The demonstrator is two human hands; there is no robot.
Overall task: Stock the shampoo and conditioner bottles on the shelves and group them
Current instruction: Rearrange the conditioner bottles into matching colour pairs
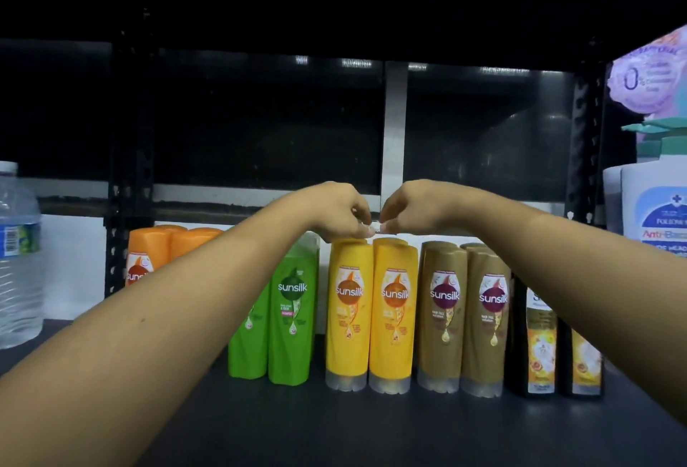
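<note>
Centre frame: two yellow plastic Sunsilk bottles (349,318) are stood upright, side by side, on the dark shelf board (334,429), between the green plastic bottles (293,321) and the brown plastic bottles (442,318). The left hand (340,213) and right hand (409,210) are held just above the yellow tops, fingers curled, fingertips nearly met. Whether anything is grasped cannot be told.

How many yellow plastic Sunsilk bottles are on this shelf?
2: one yellow plastic Sunsilk bottle beside the green bottle, a second yellow bottle right of it. More may hide behind.

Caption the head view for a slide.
Left hand and right hand meet above the yellow bottles, in a shelf row grouped by colour.
</note>
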